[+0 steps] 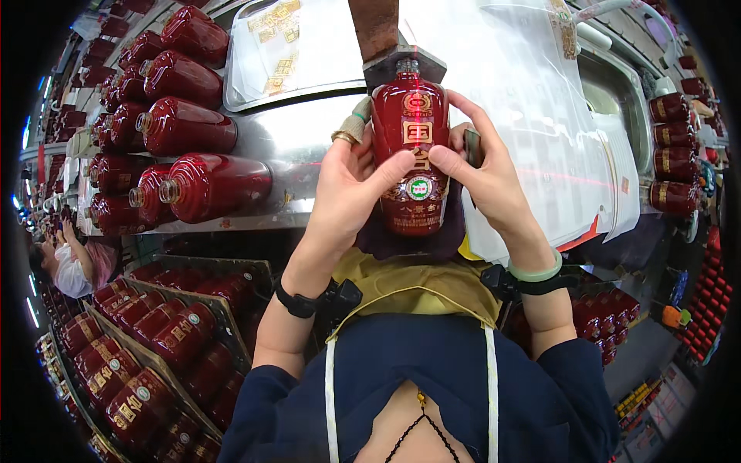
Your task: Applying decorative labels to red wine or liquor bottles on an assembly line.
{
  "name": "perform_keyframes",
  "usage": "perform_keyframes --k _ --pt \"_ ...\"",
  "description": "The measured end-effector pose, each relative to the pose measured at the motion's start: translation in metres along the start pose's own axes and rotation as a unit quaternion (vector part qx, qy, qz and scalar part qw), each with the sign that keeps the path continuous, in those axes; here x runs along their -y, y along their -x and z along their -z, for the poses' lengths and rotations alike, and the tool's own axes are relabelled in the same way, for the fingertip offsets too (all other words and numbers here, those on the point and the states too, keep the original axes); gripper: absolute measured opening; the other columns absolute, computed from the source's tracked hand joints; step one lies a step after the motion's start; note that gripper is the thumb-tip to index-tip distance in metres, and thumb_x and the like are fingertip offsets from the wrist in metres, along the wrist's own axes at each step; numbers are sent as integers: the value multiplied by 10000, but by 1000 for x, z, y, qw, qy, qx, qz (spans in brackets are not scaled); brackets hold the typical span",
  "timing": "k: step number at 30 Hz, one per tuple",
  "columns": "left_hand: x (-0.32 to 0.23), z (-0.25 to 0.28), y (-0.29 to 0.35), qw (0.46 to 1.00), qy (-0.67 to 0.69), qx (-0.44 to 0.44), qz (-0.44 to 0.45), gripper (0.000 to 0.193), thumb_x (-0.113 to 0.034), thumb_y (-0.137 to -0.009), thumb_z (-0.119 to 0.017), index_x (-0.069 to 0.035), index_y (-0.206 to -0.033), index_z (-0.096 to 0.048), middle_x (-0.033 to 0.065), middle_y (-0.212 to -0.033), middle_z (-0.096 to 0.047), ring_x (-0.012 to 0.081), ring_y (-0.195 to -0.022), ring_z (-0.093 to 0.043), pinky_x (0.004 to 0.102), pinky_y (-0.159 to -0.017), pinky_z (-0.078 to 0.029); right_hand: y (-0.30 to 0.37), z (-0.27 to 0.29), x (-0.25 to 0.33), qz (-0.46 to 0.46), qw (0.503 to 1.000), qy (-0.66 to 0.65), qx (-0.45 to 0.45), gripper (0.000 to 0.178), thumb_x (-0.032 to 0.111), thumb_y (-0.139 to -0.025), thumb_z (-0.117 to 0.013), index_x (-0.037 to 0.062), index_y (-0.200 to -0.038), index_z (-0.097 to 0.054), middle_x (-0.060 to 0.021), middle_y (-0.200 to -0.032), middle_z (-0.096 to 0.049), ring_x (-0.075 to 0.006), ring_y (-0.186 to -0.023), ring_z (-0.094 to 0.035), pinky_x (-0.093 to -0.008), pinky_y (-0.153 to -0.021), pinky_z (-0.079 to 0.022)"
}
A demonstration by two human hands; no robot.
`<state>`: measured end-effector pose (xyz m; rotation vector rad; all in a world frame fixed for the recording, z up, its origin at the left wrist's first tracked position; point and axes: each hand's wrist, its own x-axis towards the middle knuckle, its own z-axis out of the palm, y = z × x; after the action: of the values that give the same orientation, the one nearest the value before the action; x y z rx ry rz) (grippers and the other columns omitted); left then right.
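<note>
A glossy red glass bottle (392, 202) lies in front of me with its neck pointing away, against a metal fixture (384, 71). Gold emblems and a round green-and-white sticker run down its face. My left hand (343, 181) is closed along the bottle's left side, thumb pressing on its front; a beige wrap (353, 127) covers one finger. From the other side my right hand (492, 174) grips it, thumb close to the left one on a gold character. A dark green wrap (472, 147) shows at the right fingers. Other fingertips are partly hidden behind the bottle.
To the left, several unlabelled red bottles (220, 187) lie on the metal table. A tray (239, 73) behind them holds sheets with gold labels (282, 73). White translucent sheets (532, 154) cover the right side. Crates of labelled bottles (181, 332) stand at lower left; a metal basin (614, 100) is at right.
</note>
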<state>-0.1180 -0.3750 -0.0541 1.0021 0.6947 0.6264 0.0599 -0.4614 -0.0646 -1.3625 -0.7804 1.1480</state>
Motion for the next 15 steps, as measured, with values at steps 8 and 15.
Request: perform_keyframes --k 8,15 --pt "-3 -5 -1 1000 29 6 -12 776 -57 -912 -774 41 -1539 -325 168 -1446 -535 224 -1284 -581 370 -1088 -495 0 -6 -2 7 999 33 -21 833 224 -842 -872 29 -1513 -419 50 -848 -400 -64 -786 -412 -212 -727 -390" --pt "-2 -7 0 999 28 6 -24 761 -27 -905 -767 31 -1531 -339 166 -1435 -543 220 -1267 -595 370 -1072 -510 3 -6 -2 1 1000 21 -19 802 200 -861 -856 51 -1519 -424 49 -874 -391 -61 -813 -408 -211 -753 -407"
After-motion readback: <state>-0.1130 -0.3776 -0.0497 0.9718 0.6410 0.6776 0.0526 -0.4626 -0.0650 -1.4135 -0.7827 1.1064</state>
